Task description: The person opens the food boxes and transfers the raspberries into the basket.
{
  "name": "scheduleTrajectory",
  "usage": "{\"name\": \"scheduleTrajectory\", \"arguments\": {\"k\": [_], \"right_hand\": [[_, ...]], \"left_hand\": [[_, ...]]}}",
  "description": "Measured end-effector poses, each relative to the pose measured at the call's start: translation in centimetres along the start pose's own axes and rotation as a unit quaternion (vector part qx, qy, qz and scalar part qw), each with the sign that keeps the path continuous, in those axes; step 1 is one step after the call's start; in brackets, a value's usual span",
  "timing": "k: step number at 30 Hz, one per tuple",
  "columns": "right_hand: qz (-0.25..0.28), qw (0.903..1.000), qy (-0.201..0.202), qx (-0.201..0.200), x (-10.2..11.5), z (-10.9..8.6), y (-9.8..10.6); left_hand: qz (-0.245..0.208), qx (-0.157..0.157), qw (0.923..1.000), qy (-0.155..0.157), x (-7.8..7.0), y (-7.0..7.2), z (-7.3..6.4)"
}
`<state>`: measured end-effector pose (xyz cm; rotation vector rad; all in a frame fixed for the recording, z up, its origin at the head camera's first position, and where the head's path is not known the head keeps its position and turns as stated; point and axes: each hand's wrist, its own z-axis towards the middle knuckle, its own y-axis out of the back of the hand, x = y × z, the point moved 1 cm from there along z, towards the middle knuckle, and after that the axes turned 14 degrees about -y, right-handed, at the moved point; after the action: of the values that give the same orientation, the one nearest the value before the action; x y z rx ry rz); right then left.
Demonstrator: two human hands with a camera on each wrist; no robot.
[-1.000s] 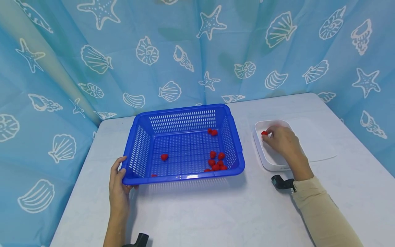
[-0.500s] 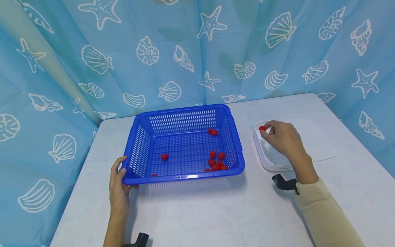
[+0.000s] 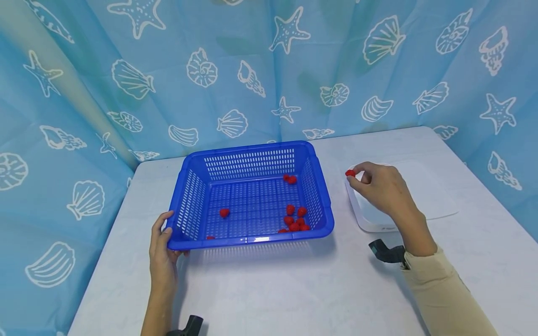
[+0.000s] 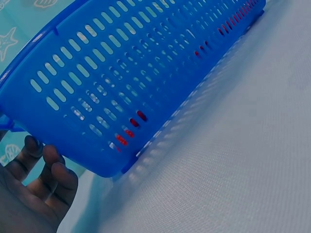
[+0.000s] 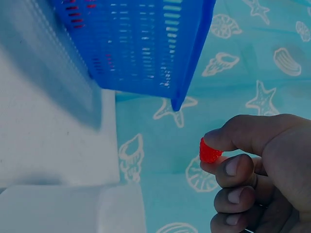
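My left hand [image 3: 163, 261] grips the near left corner of a blue slotted plastic basket [image 3: 197, 245]. In the left wrist view, the curled fingers of that hand [image 4: 43, 189] hold the basket's rim from below. Between thumb and index finger, my right hand [image 3: 384, 189] pinches a small red raspberry [image 3: 350, 173], held above the left edge of a shallow white container [image 3: 380, 228]. The right wrist view shows this raspberry [image 5: 210, 151] at the fingertips, apart from the basket [image 5: 131, 48]. The right hand hides much of the container's inside.
Several red raspberries [image 3: 293, 227] lie mostly along the basket's right side, with one [image 3: 224, 213] towards the left. A flat whitish sheet or lid [image 3: 433, 191] lies right of the container. Behind the white table [image 3: 269, 294] hangs a blue shell-patterned curtain [image 3: 252, 56].
My right hand has lifted the raspberry out of the white container and moved slightly left with it, towards the basket. The left hand has stayed on the basket's corner.
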<state>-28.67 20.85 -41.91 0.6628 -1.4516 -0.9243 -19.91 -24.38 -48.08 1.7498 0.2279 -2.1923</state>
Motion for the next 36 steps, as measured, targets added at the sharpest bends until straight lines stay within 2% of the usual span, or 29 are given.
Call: {"name": "scheduleTrajectory", "arguments": {"k": [14,24,32,36], "right_hand": [[0.025,0.9983,0.052,-0.012,2.3,-1.8,0.8],[0.031,0.9968,0.072,-0.015,2.9,-2.2,0.8],[0.044,0.9971,0.060,0.017,3.9,-3.0,0.6],[0.047,0.9959,0.070,0.034,4.4,-3.4,0.4]], "left_hand": [[0.006,0.001,1.0000,-0.005,-0.2,-0.1,0.0],[0.008,-0.001,1.0000,-0.001,-0.1,-0.1,-0.1],[0.015,-0.004,0.9999,0.001,-0.2,-0.1,-0.1],[0.017,-0.004,0.9998,0.003,-0.2,-0.1,-0.1]]}}
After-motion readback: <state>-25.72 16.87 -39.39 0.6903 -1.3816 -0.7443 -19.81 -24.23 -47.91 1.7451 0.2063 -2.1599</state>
